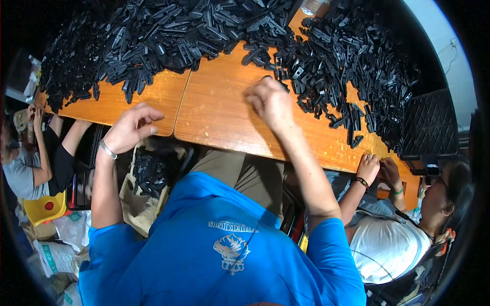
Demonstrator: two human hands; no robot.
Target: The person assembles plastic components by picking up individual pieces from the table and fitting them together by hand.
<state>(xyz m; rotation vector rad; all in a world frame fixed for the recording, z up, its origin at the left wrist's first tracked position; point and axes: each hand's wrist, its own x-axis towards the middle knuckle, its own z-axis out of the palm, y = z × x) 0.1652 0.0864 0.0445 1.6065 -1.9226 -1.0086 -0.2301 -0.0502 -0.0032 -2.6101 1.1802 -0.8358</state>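
Note:
Over the front edge of the orange-brown wooden table (224, 102), my left hand (131, 127) has its fingers loosely curled and its thumb apart, with nothing visible in it. My right hand (270, 104) is farther in, above the tabletop, at the near edge of a heap of small black plastic parts (326, 61). Motion blurs its bent fingers. Dark pieces lie right at its fingertips, and I cannot tell if any is gripped. Another large heap of longer black plastic parts (173, 35) covers the far left and middle of the table.
A cloth bag (140, 209) holding black parts hangs below the table edge by my left arm. On the right, a person in white (393, 245) works with both hands at the table, near a black crate (431, 125). Another person (25, 173) sits far left, near a yellow container (46, 208).

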